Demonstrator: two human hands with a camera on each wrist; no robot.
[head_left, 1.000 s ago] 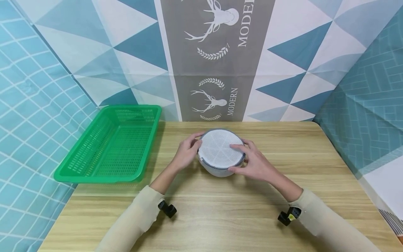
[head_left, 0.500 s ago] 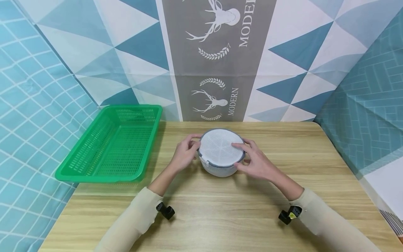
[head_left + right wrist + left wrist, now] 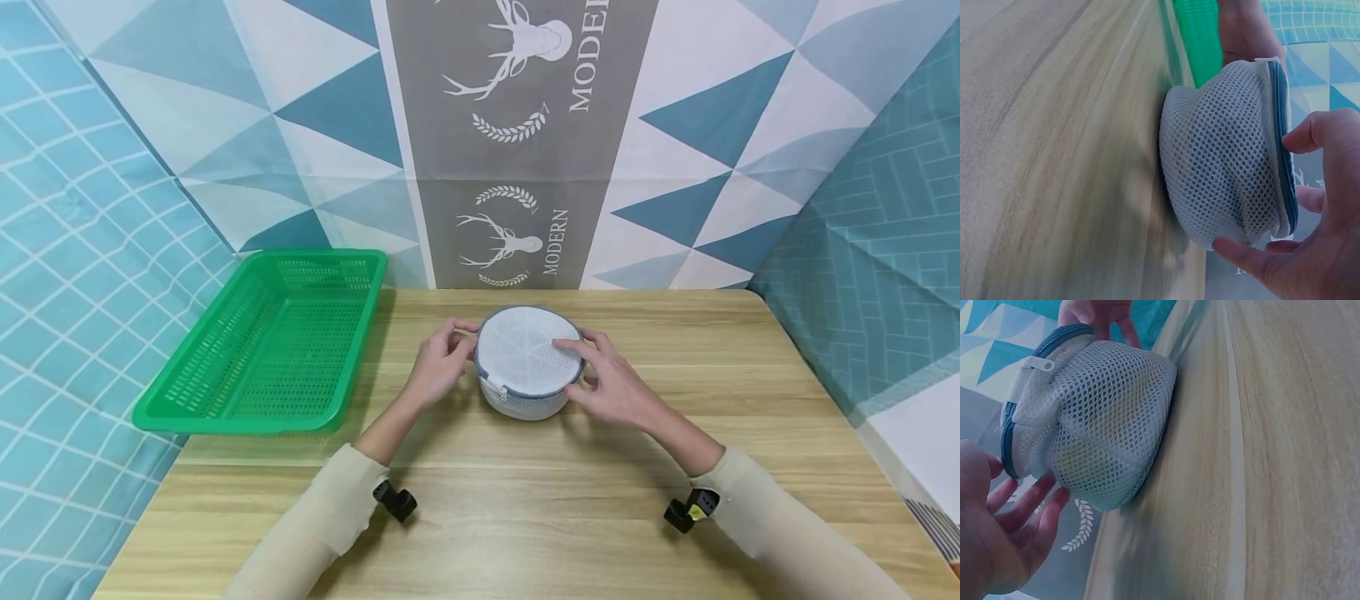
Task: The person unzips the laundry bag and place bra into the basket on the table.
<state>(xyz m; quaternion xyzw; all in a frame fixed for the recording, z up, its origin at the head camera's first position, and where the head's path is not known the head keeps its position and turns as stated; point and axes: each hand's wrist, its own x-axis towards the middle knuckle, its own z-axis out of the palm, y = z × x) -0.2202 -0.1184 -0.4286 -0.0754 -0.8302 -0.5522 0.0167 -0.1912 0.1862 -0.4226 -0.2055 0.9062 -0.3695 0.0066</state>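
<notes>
A round white mesh laundry bag [image 3: 528, 350] with a blue-grey zipper rim stands on the wooden table, its flat mesh top facing up. Its white zipper pull [image 3: 1040, 364] lies on the rim, at the front left in the head view. My left hand [image 3: 438, 362] holds the rim at the left, thumb and fingers curled at the edge. On the opposite side my right hand [image 3: 611, 379] grips the bag, one fingertip over the top and the thumb at the front rim. Something yellowish shows faintly through the mesh in the left wrist view; its kind cannot be told.
A green plastic basket [image 3: 348, 342] with slotted walls stands at the left of the wooden table [image 3: 525, 517]. Behind the table hangs a patterned cloth [image 3: 495, 150]. Blue tile-patterned sheets flank both sides.
The bag has turned a little, its zipper pull shifting rightward along the front rim. My right thumb has slid right along the edge, and my left fingers have shifted slightly.
</notes>
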